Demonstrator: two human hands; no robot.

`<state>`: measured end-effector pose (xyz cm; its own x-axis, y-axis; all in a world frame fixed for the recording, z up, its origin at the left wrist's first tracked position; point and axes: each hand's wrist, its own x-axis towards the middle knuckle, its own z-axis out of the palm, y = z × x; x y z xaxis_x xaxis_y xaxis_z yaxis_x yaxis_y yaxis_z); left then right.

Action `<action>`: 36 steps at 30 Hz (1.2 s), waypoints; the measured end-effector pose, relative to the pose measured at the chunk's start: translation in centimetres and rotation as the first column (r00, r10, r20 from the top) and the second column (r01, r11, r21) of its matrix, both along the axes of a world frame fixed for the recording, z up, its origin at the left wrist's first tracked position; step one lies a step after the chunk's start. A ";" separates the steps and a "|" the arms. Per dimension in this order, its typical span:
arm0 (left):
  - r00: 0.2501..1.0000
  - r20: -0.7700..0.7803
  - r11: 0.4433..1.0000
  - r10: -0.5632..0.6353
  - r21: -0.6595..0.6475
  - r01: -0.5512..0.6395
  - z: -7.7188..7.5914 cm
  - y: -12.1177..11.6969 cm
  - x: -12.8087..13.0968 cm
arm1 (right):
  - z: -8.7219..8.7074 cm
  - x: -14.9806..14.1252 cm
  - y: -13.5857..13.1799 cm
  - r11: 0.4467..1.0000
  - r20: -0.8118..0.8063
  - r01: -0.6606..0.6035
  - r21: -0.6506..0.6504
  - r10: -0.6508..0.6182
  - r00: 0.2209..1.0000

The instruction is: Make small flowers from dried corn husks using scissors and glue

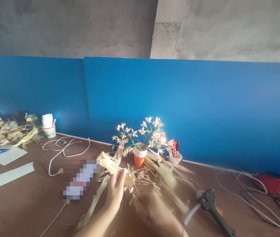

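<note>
My left hand [117, 188] is closed around a pale dried corn husk [107, 164], which sticks out past the fingers to the upper left and lower right. My right hand [148, 205], smeared by motion, grips scissors [136, 190]. Their dark blade points up at the husk's near end; I cannot tell if it touches. Just beyond both hands stands an orange and white paper cup [140, 159] with husk flowers [154, 131] on green stems. Small husk scraps [143, 176] lie scattered between the hands and the cup.
A glue gun [211, 204] lies at the right, near a red object [269, 182] and tangled cables. Long husk strips [163, 177] spread right of the cup. A power strip [82, 181], partly blurred out, lies left. A blue partition [191, 105] closes off the back.
</note>
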<state>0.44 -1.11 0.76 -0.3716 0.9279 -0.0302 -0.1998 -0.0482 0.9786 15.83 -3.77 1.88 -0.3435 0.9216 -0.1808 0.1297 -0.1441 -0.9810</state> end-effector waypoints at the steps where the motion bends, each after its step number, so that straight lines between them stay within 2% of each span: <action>1: 1.000 0.007 1.000 -0.003 0.008 0.003 0.0 0.0 0.0 | 0.0 0.0 0.0 1.000 0.000 -0.015 -0.005 0.015 1.000; 5: 0.999 0.032 1.000 -0.019 0.020 0.019 -0.2 0.2 0.0 | -0.1 0.5 0.0 0.995 -0.003 -0.092 -0.034 0.092 0.996; 8: 0.999 0.038 0.999 0.036 -0.014 -0.036 -0.3 0.4 -0.4 | -0.1 0.8 0.4 0.991 -0.011 -0.121 -0.052 0.121 0.993; 9: 0.997 0.038 0.998 0.061 -0.022 -0.060 -0.4 0.5 -0.5 | -0.1 0.8 0.5 0.992 -0.025 -0.110 -0.063 0.109 0.994; 11: 0.996 0.028 0.997 0.080 -0.016 -0.079 -0.4 0.6 -0.6 | -0.1 0.8 0.9 0.997 -0.092 -0.011 -0.071 0.004 0.996; 14: 1.000 -0.018 0.999 -0.013 0.033 0.013 -0.2 0.3 -0.3 | -0.2 0.5 1.2 0.980 -0.215 0.200 0.011 -0.193 0.957; 16: 0.995 -0.040 0.994 -0.095 0.056 0.098 -0.1 0.0 0.2 | -0.3 0.2 1.3 0.964 -0.270 0.257 0.073 -0.229 0.935; 21: 0.971 -0.082 0.966 -0.224 0.115 0.232 0.1 -0.8 1.2 | -0.6 -0.5 0.9 0.957 -0.293 0.291 0.016 -0.274 0.916; 24: 0.951 -0.084 0.948 -0.298 0.094 0.305 -0.2 -0.9 1.3 | 0.0 -0.6 0.7 0.932 -0.260 0.363 0.007 -0.348 0.901; 27: 0.942 -0.038 0.940 -0.333 0.070 0.335 -0.5 -0.8 1.3 | 0.8 -0.5 0.5 0.926 -0.267 0.377 -0.008 -0.366 0.892; 31: 0.880 -0.015 0.874 -0.475 0.114 0.473 -0.3 -0.9 1.5 | 1.3 -0.6 0.3 0.925 -0.328 0.378 -0.035 -0.368 0.870; 33: 0.880 -0.019 0.867 -0.474 0.161 0.471 -0.1 -1.0 1.6 | 1.3 -0.8 0.3 0.931 -0.351 0.365 -0.029 -0.351 0.868; 36: 0.922 -0.004 0.914 -0.386 0.133 0.383 0.1 -1.0 1.5 | 1.0 -0.6 0.6 0.939 -0.336 0.342 -0.021 -0.329 0.883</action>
